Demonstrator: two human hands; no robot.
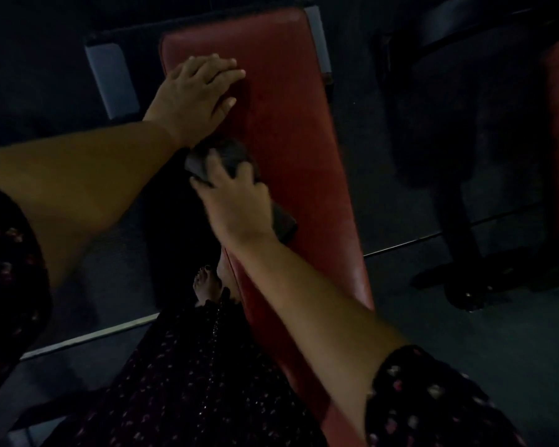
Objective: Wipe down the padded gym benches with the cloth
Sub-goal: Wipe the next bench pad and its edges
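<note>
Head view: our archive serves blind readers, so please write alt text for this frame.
A person's right hand grips a dark cloth pressed against a red padded bench. Their left hand rests flat on it farther up, fingers straight. The room is dim; a bare foot shows beside the bench.

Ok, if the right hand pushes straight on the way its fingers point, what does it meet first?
Most likely the left hand, whose heel rests on the bench just beyond the cloth the right hand grips. The picture is dim, so the gap is uncertain.

dark cloth (236,159) bunched on long red padded bench (291,130).
</note>
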